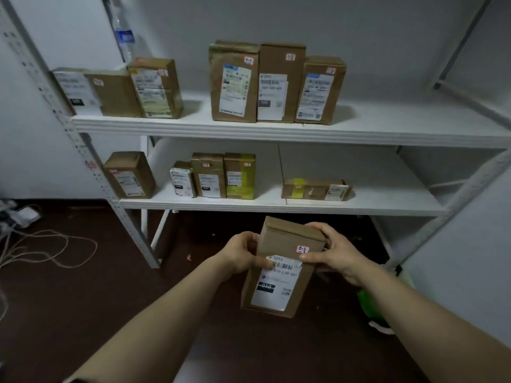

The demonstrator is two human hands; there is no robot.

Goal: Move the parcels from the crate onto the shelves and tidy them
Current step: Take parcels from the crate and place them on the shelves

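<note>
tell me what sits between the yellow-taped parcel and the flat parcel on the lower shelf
Nothing: in the head view, only bare white lower shelf shows between the yellow-taped parcel and the flat parcel.

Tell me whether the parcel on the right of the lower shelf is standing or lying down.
Lying down: the parcel rests lengthwise on the lower shelf, unlike the upright parcels to its left.

A clear plastic bottle (123,34) stands at the upper left of the frame. Pale cords (49,232) lie looped on the dark floor (83,313) at left. A green object (369,302) shows at lower right.
</note>
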